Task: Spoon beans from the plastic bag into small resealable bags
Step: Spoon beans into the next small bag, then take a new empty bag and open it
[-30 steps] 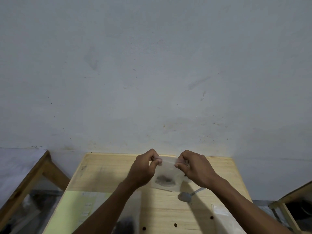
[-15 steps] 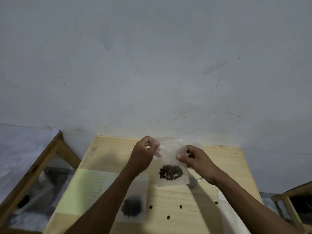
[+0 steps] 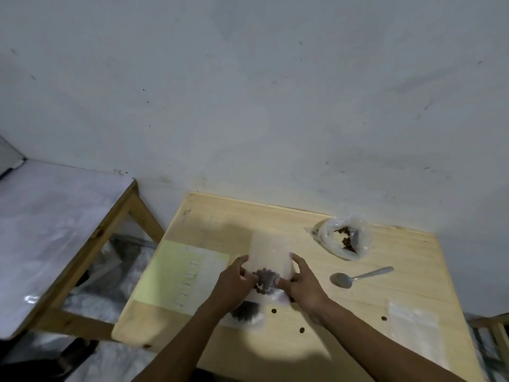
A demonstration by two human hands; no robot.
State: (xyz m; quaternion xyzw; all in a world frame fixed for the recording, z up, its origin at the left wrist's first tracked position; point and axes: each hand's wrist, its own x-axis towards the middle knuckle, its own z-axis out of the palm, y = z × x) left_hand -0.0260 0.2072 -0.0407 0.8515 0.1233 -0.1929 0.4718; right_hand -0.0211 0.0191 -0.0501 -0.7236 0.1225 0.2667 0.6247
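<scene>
A small resealable bag (image 3: 268, 255) with dark beans at its near end lies flat on the wooden table (image 3: 407, 274). My left hand (image 3: 234, 285) and my right hand (image 3: 304, 282) grip its near end from both sides, by the beans. Under my left wrist lies a second small bag of beans (image 3: 246, 314), partly hidden. The plastic bag of beans (image 3: 344, 238) sits open at the back right. A metal spoon (image 3: 358, 277) rests on the table to the right of my right hand, untouched.
A pale yellow sheet (image 3: 176, 274) lies on the table's left part. Empty clear bags (image 3: 416, 332) lie near the right edge. Three loose beans (image 3: 302, 330) dot the table near my arms. A covered bench (image 3: 55, 224) stands left, across a gap.
The bag was held up by its top in the air; it now lies flat on the table with both hands at its bean end. The view has tilted down, showing the plastic bag and spoon.
</scene>
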